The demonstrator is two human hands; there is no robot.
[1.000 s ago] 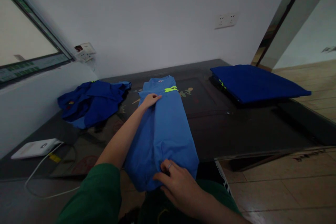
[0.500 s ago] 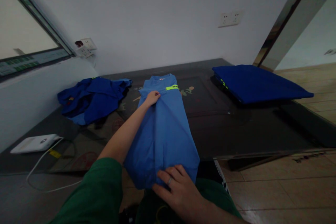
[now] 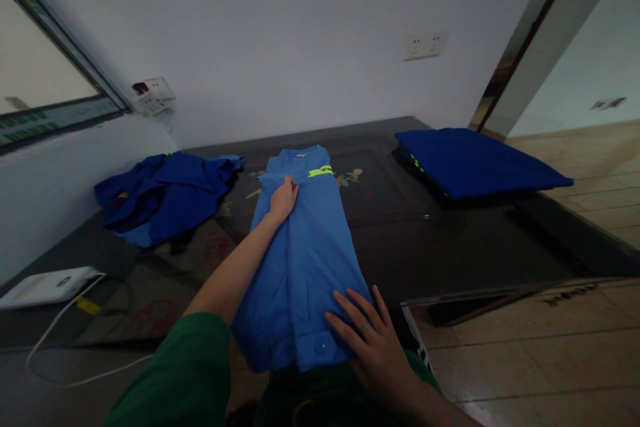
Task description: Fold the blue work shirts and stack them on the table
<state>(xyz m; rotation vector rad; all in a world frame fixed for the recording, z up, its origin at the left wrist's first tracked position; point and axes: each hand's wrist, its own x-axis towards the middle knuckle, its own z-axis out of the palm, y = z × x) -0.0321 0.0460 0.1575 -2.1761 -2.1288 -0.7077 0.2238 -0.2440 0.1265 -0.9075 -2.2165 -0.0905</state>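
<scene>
A light blue work shirt [image 3: 320,247] lies lengthwise on the dark table, folded narrow, collar toward the wall. It has a neon yellow-green strip across the chest, and its hem with a button hangs over the near edge. My left hand [image 3: 285,199] is closed on the cloth at the upper front, just left of the strip, with folds running from it. Spread flat, the fingers of my right hand [image 3: 370,333] rest on the lower right corner of the shirt, beside the button. A ring is on one of those fingers.
A crumpled dark blue garment [image 3: 167,197] lies at the left. At the right sits a flat folded dark blue stack [image 3: 480,163]. A white device [image 3: 47,285] with a cable is on the left of the table [image 3: 430,267]. Sockets [image 3: 424,45] are on the wall.
My right hand has moved right from the hem's middle and its fingers have spread, so the hem button now shows. My left hand stays at the upper front. The view has shifted slightly.
</scene>
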